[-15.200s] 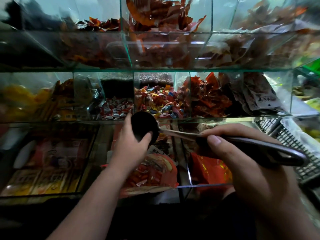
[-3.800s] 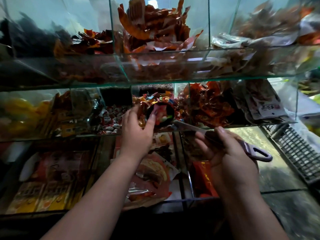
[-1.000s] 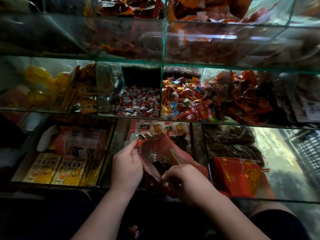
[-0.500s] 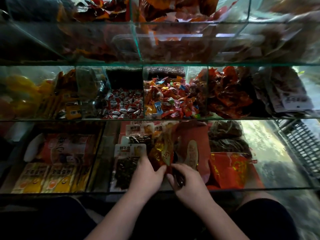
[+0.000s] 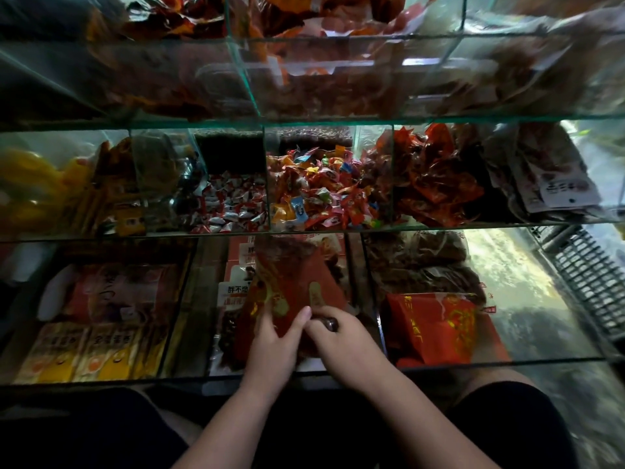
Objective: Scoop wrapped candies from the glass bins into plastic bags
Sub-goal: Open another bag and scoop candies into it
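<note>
In the lower centre of the frame, the left hand (image 5: pixel 272 343) pinches the near edge of a red plastic bag (image 5: pixel 294 279). The right hand (image 5: pixel 348 346), touching it, is curled round a dark scoop handle (image 5: pixel 329 323). Farther up, at mid-frame, mixed-colour wrapped candies (image 5: pixel 321 191) fill a glass bin (image 5: pixel 329 229), well apart from the bag.

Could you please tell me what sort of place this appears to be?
Most likely a small sweet and snack shop: tiered glass bins hold loose wrapped candies and packaged snacks, and the left hand holds a red bag over the lowest tier.
</note>
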